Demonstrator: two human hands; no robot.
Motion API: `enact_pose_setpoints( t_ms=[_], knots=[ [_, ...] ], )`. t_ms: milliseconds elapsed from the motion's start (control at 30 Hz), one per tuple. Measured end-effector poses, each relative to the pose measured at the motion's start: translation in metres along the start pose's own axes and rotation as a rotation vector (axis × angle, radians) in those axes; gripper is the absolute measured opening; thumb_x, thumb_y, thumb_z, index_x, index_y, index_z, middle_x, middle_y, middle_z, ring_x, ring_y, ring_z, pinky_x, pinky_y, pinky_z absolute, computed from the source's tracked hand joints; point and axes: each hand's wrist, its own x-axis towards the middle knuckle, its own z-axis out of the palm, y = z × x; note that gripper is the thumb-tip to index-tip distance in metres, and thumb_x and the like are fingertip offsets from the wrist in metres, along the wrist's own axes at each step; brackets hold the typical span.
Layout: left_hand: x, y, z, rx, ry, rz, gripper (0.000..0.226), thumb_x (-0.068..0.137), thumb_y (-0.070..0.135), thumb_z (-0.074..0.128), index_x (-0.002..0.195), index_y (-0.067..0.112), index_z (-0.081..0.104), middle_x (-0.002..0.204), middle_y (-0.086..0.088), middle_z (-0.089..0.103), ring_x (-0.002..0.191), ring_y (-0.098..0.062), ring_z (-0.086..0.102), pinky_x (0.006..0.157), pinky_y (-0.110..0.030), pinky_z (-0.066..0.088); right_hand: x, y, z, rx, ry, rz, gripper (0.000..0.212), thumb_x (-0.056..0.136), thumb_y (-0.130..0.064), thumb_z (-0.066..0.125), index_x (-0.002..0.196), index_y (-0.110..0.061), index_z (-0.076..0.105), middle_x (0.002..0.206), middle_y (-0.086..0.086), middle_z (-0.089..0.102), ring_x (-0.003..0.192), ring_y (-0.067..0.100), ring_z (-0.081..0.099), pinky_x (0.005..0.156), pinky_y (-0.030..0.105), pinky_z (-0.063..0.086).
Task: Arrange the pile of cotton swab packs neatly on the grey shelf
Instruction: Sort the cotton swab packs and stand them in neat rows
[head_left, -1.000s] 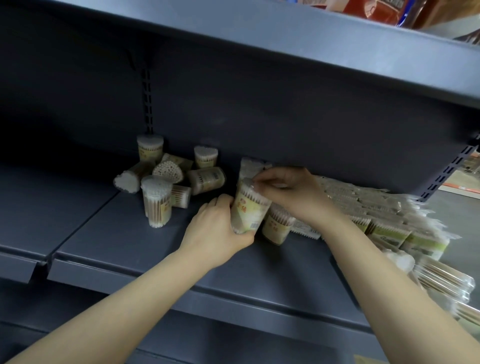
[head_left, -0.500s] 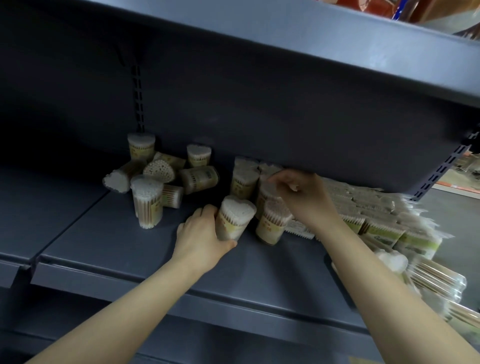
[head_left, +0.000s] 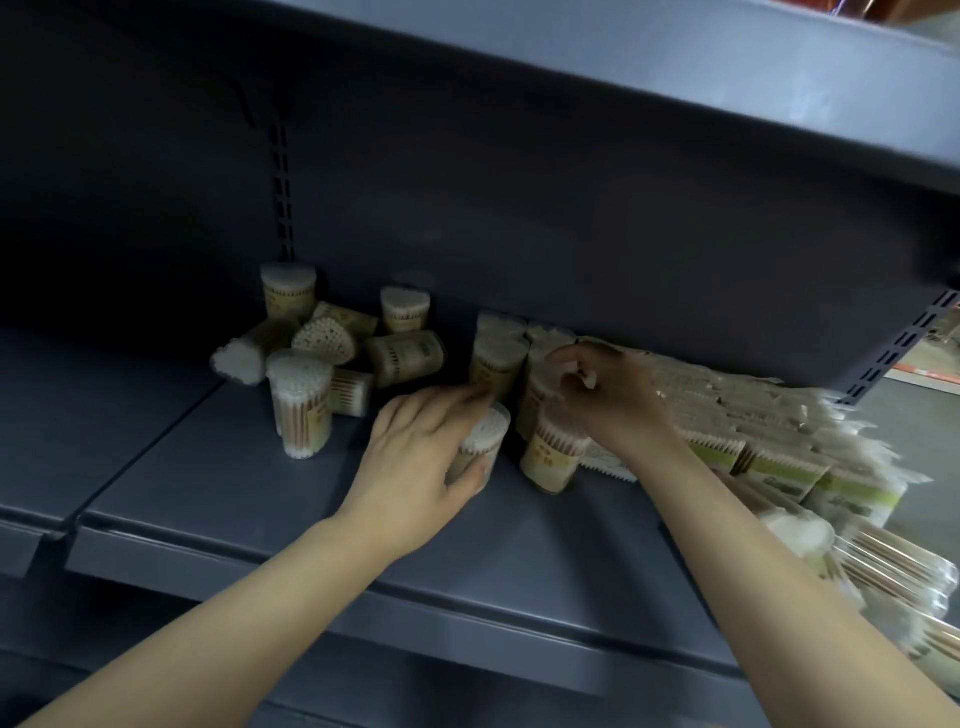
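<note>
On the grey shelf (head_left: 218, 499), left hand (head_left: 415, 462) grips one pack (head_left: 480, 447) — right hand (head_left: 613, 400) pinches another (head_left: 550, 457); jumbled pile (head_left: 317, 358) alongside.

— What's behind the shelving?
— A dark grey back panel (head_left: 519, 218) with a slotted upright (head_left: 282, 192), dimly lit.
— And far right?
— Pale floor (head_left: 919, 374) with an orange stripe.

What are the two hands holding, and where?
The left hand grips a cotton swab pack round its side. The right hand looks empty, fingers curled over the standing packs.
</note>
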Motion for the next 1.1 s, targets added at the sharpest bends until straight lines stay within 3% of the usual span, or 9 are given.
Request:
enact_pose_setpoints(
  t_ms=[133,267,333,433,600,667,733,867,1100],
  knots=[
    [0.005,-0.003,0.006,0.088,-0.007,0.083,0.047,0.081,0.033,0.043,0.118,0.011,0.062,0.116,-0.004,0.065,0.115,-0.021,0.049,0.092,-0.036,0.045,0.002,-0.002,0.004,-0.072,-0.06,0.006,0.033,0.086,-0.006,0.045,0.114,-0.015,0.06,0.122,0.006,0.058,0.108,0.022,0.054,0.08,0.026,0.041],
    [0.016,-0.002,0.009,0.174,-0.014,0.112,0.044,0.077,0.032,0.05,0.111,0.009,0.066,0.109,-0.006,0.068,0.103,-0.029,0.064,0.085,-0.042,0.049,0.004,-0.003,0.005,-0.124,-0.085,-0.01,0.034,0.087,-0.003,0.042,0.117,-0.01,0.058,0.124,0.007,0.057,0.109,0.023,0.052,0.075,0.023,0.037],
    [0.022,-0.001,0.009,0.223,-0.016,0.121,0.042,0.075,0.03,0.053,0.108,0.009,0.068,0.106,-0.006,0.069,0.1,-0.028,0.065,0.083,-0.041,0.051,0.006,-0.002,0.007,-0.155,-0.101,-0.007,0.039,0.089,-0.003,0.04,0.123,-0.014,0.054,0.132,0.006,0.052,0.117,0.023,0.048,0.078,0.021,0.035],
    [0.029,-0.003,0.01,0.241,-0.033,0.131,0.044,0.076,0.03,0.041,0.104,0.009,0.069,0.103,-0.006,0.07,0.095,-0.025,0.066,0.08,-0.031,0.052,0.008,0.001,0.009,-0.209,-0.125,-0.006,0.038,0.09,-0.005,0.039,0.123,-0.014,0.055,0.132,0.007,0.052,0.118,0.024,0.048,0.08,0.022,0.036],
    [0.039,-0.008,0.016,0.23,-0.05,0.147,0.035,0.076,0.024,0.05,0.099,0.006,0.069,0.102,-0.01,0.07,0.093,-0.027,0.067,0.076,-0.03,0.053,0.008,0.006,0.017,-0.229,-0.096,-0.067,0.027,0.087,-0.003,0.039,0.098,-0.011,0.063,0.107,0.01,0.062,0.102,0.028,0.054,0.073,0.03,0.038],
    [0.044,-0.01,0.02,0.227,-0.053,0.147,0.033,0.072,0.021,0.057,0.097,0.004,0.07,0.102,-0.012,0.07,0.092,-0.029,0.068,0.074,-0.036,0.055,0.01,0.01,0.02,-0.219,-0.087,-0.093,0.028,0.084,-0.003,0.04,0.068,-0.023,0.049,0.084,0.005,0.056,0.088,0.028,0.055,0.063,0.028,0.033],
    [0.048,-0.011,0.023,0.238,-0.058,0.155,0.035,0.073,0.022,0.055,0.098,0.004,0.071,0.103,-0.013,0.07,0.091,-0.03,0.068,0.073,-0.041,0.055,0.011,0.011,0.021,-0.228,-0.077,-0.1,0.032,0.083,-0.003,0.04,0.06,-0.024,0.034,0.078,-0.001,0.048,0.079,0.023,0.051,0.059,0.028,0.026],
    [0.055,-0.014,0.03,0.251,-0.087,0.149,0.045,0.076,0.026,0.039,0.1,0.004,0.07,0.103,-0.015,0.069,0.091,-0.032,0.068,0.071,-0.043,0.055,0.009,0.011,0.022,-0.265,-0.067,-0.088,0.016,0.087,-0.009,0.038,0.078,-0.016,0.048,0.091,0.004,0.059,0.083,0.022,0.052,0.061,0.027,0.027],
    [0.063,-0.014,0.038,0.242,-0.103,0.14,0.047,0.077,0.025,0.038,0.101,0.001,0.07,0.102,-0.016,0.07,0.09,-0.034,0.068,0.072,-0.046,0.054,0.007,0.009,0.021,-0.283,-0.067,-0.086,0.02,0.089,-0.011,0.036,0.093,-0.012,0.056,0.103,0.007,0.062,0.096,0.028,0.055,0.064,0.027,0.03]
  ],
)
